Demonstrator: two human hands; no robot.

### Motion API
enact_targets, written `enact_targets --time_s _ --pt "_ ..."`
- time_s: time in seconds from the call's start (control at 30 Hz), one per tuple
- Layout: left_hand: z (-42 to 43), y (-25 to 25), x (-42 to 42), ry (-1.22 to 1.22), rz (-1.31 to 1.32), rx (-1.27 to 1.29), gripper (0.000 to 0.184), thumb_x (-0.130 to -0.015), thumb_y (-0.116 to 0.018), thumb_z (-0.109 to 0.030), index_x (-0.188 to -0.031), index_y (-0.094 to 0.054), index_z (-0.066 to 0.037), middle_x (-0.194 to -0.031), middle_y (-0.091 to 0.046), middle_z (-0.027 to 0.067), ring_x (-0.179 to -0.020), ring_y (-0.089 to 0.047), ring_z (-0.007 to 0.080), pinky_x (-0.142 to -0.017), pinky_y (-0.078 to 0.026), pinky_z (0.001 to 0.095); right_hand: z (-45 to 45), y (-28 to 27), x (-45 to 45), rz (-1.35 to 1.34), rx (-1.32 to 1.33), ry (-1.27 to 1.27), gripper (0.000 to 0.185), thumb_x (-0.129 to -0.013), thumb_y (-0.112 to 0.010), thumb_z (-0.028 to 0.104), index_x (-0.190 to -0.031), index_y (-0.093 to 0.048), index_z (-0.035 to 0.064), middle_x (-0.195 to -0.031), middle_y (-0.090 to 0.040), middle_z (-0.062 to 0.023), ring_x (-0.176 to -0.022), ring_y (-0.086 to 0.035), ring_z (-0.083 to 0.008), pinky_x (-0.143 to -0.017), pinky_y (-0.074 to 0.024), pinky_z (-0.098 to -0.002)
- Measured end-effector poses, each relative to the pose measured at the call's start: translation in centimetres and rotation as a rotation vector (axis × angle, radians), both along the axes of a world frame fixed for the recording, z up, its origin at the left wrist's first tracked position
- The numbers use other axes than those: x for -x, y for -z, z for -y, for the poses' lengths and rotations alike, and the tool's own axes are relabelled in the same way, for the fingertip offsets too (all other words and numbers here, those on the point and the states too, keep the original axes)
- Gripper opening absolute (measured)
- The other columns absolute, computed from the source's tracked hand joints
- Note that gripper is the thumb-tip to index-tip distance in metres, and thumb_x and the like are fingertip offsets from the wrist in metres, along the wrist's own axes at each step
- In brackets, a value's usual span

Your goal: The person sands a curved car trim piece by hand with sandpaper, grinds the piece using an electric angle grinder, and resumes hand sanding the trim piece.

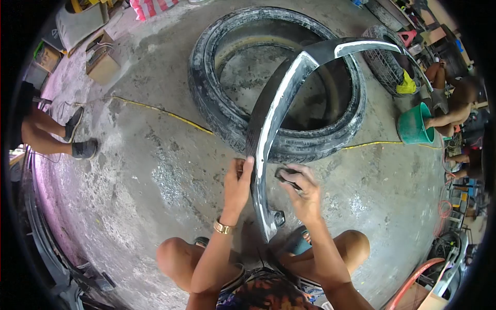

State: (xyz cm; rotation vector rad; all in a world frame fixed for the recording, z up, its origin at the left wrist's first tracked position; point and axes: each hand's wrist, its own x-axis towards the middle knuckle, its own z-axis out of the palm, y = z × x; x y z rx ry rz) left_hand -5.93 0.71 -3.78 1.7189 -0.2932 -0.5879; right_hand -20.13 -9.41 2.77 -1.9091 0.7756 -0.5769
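From where I stand, going by the head view, the green bucket point(405, 133) sits on the floor at the right, and a co-worker's arm point(443, 121) reaches to its rim; I cannot make out what is inside. Over at the upper left there's a cardboard box point(103, 73), its contents too small to tell, and near it a grey container point(82, 27) with something yellow at its top. A red-and-white striped bag point(150, 7) shows at the top edge.

The long curved trim piece point(269, 121), dark with whitish strips, lies across the big tyre point(219, 111), its near end coming down between the seated person's knees. A yellow cord point(170, 114) runs along the floor to the tyre.

The left hand point(237, 180) is upright beside the trim piece, wrist wearing a gold-coloured watch point(223, 228), thumb up against the piece's left edge and fingers curled; I can't tell whether they close around it. The right hand point(305, 188) is raised just right of the piece, forearm angled inward, its fingers and thumb clamped on a small dark block point(283, 174). That block looks apart from the trim's edge.
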Motion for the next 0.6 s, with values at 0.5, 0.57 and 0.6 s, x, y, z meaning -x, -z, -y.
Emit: enact_targets --time_s 0.5,0.57,0.6 --pt "1.1 1.1 1.3 0.011 -0.643 0.314 0.056 -0.105 -0.048 -0.051 -0.126 -0.059 0.0 -0.112 -0.062 0.0076 -0.102 -0.055 0.0143 -0.091 -0.045 0.0301 -2.5 1.8 -1.9 -0.035 0.437 -0.243 0.024 -0.08 -0.067 -0.006 -0.101 -0.071 0.0027 -0.114 -0.068 -0.0113 -0.103 -0.06 -0.0351 -0.09 -0.0495 -0.0434" --pt "1.0 1.7 1.3 0.01 -0.674 0.344 0.053 -0.106 -0.046 -0.049 -0.125 -0.058 -0.001 -0.108 -0.062 0.0059 -0.098 -0.057 0.0128 -0.089 -0.048 0.0297 -1.4 2.1 -3.1 -0.04 0.42 -0.231 0.024 -0.079 -0.067 -0.007 -0.1 -0.071 0.0029 -0.114 -0.068 -0.0111 -0.103 -0.061 -0.0346 -0.091 -0.0495 -0.0439" --pt "0.9 1.9 1.5 0.021 -0.703 0.376 0.049 -0.107 -0.044 -0.047 -0.124 -0.057 -0.002 -0.105 -0.062 0.0041 -0.095 -0.058 0.0112 -0.086 -0.05 0.0294 -1.2 1.8 -3.5 -0.042 0.41 -0.208 0.024 -0.078 -0.068 -0.008 -0.099 -0.071 0.0031 -0.113 -0.068 -0.0109 -0.103 -0.061 -0.0341 -0.091 -0.0494 -0.0444"
